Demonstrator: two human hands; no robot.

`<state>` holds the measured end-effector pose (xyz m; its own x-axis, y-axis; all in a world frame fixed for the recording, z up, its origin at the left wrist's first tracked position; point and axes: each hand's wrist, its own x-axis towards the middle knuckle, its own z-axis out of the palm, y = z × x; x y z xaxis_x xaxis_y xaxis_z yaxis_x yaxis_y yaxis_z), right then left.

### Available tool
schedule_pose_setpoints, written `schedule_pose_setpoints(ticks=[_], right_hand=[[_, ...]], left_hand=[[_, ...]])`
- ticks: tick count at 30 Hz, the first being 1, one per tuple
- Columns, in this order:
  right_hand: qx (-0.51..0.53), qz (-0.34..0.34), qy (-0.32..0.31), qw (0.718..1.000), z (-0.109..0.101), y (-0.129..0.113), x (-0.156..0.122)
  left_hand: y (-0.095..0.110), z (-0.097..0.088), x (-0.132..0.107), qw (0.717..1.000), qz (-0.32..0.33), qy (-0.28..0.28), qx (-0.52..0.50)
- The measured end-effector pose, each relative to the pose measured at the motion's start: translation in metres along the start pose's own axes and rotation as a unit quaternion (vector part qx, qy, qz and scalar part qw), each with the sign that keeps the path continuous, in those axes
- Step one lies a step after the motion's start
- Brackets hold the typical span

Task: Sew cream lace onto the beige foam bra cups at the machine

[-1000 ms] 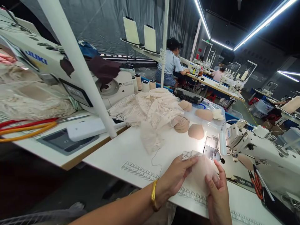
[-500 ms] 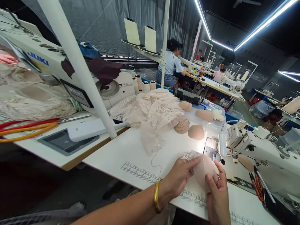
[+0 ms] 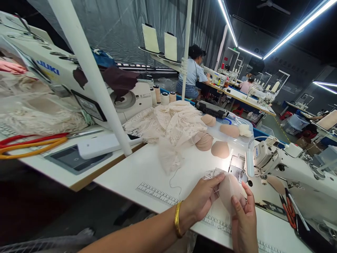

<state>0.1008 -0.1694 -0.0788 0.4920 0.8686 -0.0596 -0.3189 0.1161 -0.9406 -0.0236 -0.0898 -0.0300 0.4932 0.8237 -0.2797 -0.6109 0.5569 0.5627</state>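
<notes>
Between my hands is a pale lace-edged fabric piece point(image 3: 228, 191), sheer and beige, with a rounded pad seeming to lie against it. My left hand point(image 3: 204, 196), with a gold bangle at the wrist, pinches its lace edge between thumb and fingers. On the other side my right hand point(image 3: 243, 211) grips the piece, thumb in front and fingers behind. Just beyond them is the lit needle area of a white sewing machine point(image 3: 289, 161). A beige oval pad point(image 3: 220, 149) and a fanned stack of pads point(image 3: 204, 141) lie on the table past my hands.
A heap of cream lace point(image 3: 173, 121) spreads over the table's far side. Orange-handled scissors point(image 3: 289, 211) and a black snips point(image 3: 271, 206) lie at right. A white pole point(image 3: 89, 70) rises at left before another sewing machine point(image 3: 47, 66). A co-worker point(image 3: 191, 75) sits further back.
Both hands keep hold of the fabric piece. It has turned slightly, so its rounded face shows more. The view has shifted a little.
</notes>
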Motion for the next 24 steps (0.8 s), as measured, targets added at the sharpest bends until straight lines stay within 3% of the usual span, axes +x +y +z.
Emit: schedule_pose_setpoints(ticks=[10,15,19,24], right_hand=[[0.019,-0.001,0.023,1.0,0.001,0.0,0.003],[0.007,-0.01,0.017,1.0,-0.001,0.001,0.003],[0.035,0.025,0.021,0.999,0.0,0.001,0.003],[0.079,0.057,0.03,0.995,0.003,-0.003,0.003]], left_hand=[[0.0,0.003,0.0,0.998,0.022,-0.021,0.05],[0.001,0.006,-0.002,0.999,-0.006,-0.045,0.023],[-0.002,0.009,0.0,0.997,-0.04,-0.058,0.039],[-0.006,0.011,0.004,0.996,-0.016,-0.064,0.061]])
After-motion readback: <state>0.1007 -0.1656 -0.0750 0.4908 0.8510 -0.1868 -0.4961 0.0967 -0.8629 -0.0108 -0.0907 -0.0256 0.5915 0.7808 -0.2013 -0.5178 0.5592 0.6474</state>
